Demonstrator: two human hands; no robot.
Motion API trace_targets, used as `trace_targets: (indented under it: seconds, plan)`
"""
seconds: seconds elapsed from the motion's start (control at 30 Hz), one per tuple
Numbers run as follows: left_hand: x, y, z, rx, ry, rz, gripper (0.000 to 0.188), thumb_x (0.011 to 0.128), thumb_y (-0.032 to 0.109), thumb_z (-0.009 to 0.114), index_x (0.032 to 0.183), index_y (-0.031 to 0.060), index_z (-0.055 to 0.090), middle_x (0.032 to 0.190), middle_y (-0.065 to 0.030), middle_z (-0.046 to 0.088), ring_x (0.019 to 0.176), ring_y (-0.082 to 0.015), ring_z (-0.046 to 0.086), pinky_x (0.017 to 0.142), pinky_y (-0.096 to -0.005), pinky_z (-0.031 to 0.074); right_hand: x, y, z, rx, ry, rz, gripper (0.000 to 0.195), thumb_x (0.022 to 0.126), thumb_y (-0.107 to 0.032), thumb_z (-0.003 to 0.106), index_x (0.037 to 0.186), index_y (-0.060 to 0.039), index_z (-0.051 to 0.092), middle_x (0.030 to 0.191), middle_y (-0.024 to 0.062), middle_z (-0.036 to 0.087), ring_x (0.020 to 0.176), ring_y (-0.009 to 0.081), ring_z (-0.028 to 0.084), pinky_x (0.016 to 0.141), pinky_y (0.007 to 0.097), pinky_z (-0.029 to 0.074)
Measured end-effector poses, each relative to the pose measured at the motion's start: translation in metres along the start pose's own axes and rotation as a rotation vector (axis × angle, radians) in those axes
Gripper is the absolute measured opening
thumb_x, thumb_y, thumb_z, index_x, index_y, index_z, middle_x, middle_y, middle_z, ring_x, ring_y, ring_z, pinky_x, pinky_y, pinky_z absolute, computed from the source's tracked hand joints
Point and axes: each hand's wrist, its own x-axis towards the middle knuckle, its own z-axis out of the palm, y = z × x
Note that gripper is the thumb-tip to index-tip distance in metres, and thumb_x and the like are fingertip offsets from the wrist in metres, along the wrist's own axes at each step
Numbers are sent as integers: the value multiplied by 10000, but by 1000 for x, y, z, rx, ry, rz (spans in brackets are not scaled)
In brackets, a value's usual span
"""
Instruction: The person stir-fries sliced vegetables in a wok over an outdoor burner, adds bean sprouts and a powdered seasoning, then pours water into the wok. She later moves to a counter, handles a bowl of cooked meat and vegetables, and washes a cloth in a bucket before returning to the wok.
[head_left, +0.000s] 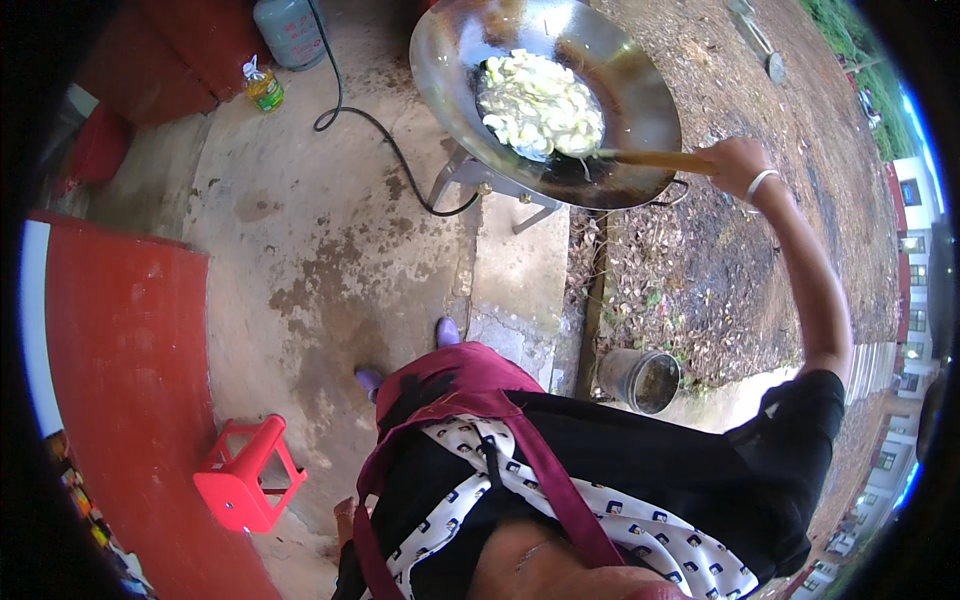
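Observation:
My right hand (739, 166), with a white bracelet at its wrist, grips the wooden handle (660, 159) of a cooking spatula or ladle. The tool's head is sunk among pale, sliced food (544, 105) and liquid, so its shape is hidden. This food lies in the bottom of a large metal wok (637, 112). Under the wok stands a metal gas stove (480, 176) with brass-coloured valves. Only a small part of my left hand (346, 517) shows beside my body, low in the picture; its fingers cannot be made out.
A black hose (375, 124) runs over the concrete floor from a grey gas cylinder (291, 34) to the stove. Near the cylinder stands an oil bottle (263, 88). A red plastic stool (244, 476) is by the red wall (127, 330). A bucket (626, 375) lies right of the step.

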Motion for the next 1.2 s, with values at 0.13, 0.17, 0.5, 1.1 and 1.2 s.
trace_targets:
  seconds: [0.13,0.17,0.5,1.1,1.2]
  plan:
    - [3,-17,-7,166,-20,93,328,783,268,509,997,26,454,896,-117,548,868,-274,545,731,-410,441,65,-39,43,67,13,142,261,754,-158,481,983,-242,571,720,72,599,677,252,594,591,365,483]
    - [6,-20,-11,268,-38,148,335,782,272,511,998,22,453,902,-117,548,881,-273,542,742,-409,438,77,-46,48,72,24,183,301,760,-147,474,1029,-254,555,728,79,598,676,253,595,585,362,485]
    - [-15,8,21,-68,49,59,354,782,284,515,998,10,452,913,-120,550,909,-269,533,764,-404,428,-1,16,-60,156,123,-17,240,657,-113,597,858,-232,654,675,14,621,616,175,590,579,304,478]
    - [-57,-63,41,-177,119,-31,320,783,269,508,985,26,461,872,-117,550,840,-266,544,701,-402,438,52,4,79,1833,-189,316,459,801,-277,547,1221,-154,413,552,1,461,363,47,364,286,179,248]
    - [-63,-75,52,-202,125,-53,315,783,267,507,983,28,463,865,-116,550,828,-265,546,691,-402,440,63,-9,82,2224,-269,301,364,851,-282,463,1194,-179,394,602,18,468,365,51,356,292,162,264]
